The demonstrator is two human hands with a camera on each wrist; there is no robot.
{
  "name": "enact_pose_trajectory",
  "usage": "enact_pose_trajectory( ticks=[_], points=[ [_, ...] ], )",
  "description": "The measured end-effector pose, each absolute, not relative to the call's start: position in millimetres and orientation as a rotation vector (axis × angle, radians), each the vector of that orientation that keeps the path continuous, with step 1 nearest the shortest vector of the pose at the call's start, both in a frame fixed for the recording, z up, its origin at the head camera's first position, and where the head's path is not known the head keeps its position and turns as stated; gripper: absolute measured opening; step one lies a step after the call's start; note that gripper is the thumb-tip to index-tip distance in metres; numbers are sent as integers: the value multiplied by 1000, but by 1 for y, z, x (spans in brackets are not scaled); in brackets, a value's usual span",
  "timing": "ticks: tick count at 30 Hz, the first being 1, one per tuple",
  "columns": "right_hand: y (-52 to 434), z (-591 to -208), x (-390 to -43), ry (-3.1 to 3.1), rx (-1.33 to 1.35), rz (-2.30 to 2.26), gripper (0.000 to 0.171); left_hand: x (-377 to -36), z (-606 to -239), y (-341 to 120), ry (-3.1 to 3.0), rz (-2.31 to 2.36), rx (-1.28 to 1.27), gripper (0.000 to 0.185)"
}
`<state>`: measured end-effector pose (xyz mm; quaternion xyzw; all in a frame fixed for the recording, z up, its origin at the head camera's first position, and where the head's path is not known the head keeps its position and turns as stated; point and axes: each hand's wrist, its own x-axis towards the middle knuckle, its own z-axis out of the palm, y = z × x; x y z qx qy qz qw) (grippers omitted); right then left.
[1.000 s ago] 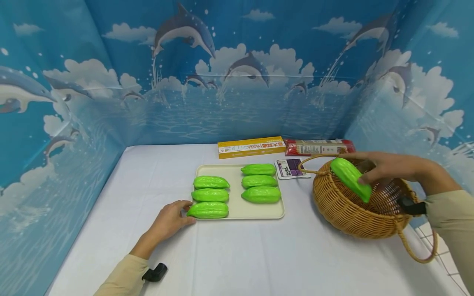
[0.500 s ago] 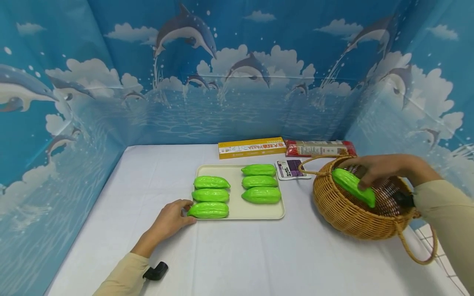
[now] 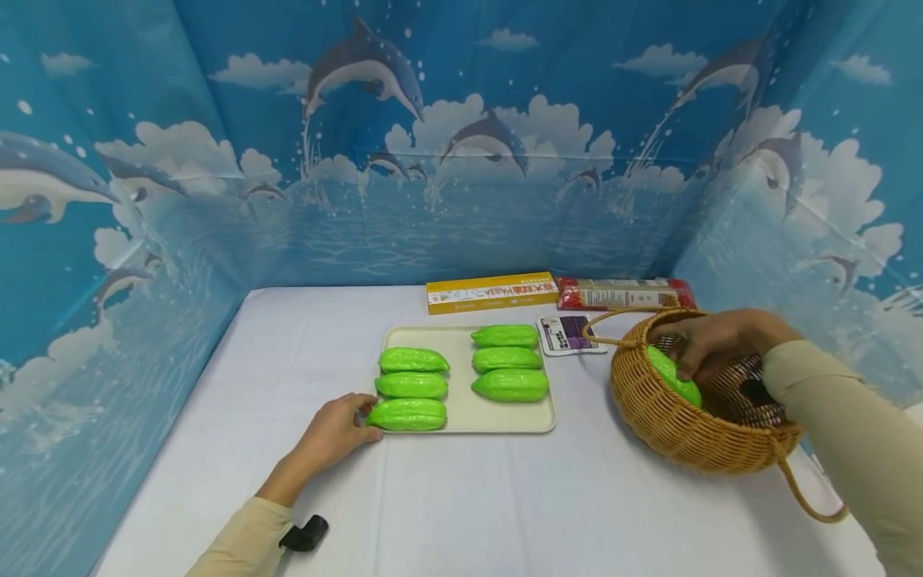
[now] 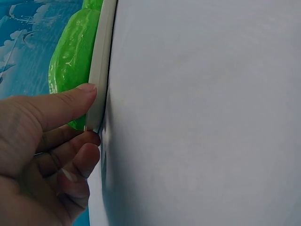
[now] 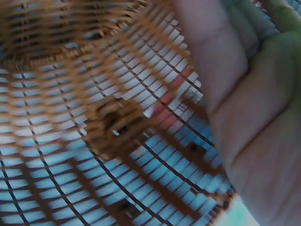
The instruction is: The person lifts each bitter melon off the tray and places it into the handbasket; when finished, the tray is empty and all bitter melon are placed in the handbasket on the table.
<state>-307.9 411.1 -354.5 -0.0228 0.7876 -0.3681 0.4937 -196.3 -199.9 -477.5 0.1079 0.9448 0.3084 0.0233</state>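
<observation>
holding a green gourd [image 3: 674,375], the right hand [image 3: 710,340] sits inside the mouth of the wicker basket [image 3: 678,437] at the right of the table. fingers [image 3: 681,365] are curled over the gourd's upper side; the gourd lies beneath and to the left of them, against the basket's inner left wall. its long axis slants from far-left down to near-right, with most of it below the rim. the right wrist view shows only the palm against blurred weave.

left hand [image 3: 333,433]: rests at the near-left corner of the cream tray [image 3: 461,401], thumb [image 4: 70,101] on top of the rim and curled fingers under it, pinching the edge; nearest gourd [image 3: 406,414] just beside the thumb. the right hand is the one on the basket's gourd; the left is well apart from it.

tray contents: six gourds in two columns of three.

change from the earlier frames: the gourd was above the rim a second ago, then partly inside; now it is sunk lower, and the right hand has followed it in. left hand and tray unchanged.

far side: yellow box [image 3: 490,292], red packet [image 3: 623,293], small purple card [image 3: 566,332].
</observation>
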Motion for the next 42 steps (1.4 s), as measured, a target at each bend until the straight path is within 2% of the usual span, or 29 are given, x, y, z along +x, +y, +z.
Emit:
enact_pose_trajectory(
  ticks=[13, 33, 36, 38, 42],
  points=[
    [407, -385, -303, 1916, -22, -828, 113, -194, -480, -200, 2935, 937, 343, 52],
    [396, -381, -301, 2013, -12, -682, 122, -198, -481, -202, 2931, 928, 357, 52],
    [398, -375, -301, 2037, -27, -700, 119, -198, -480, -201, 2929, 929, 364, 52],
    [398, -368, -301, 2055, -47, -715, 111, -198, -480, -202, 2929, 928, 359, 53],
    [397, -350, -302, 2042, -118, -770, 76, -199, -481, -202, 2925, 930, 342, 53]
  ],
)
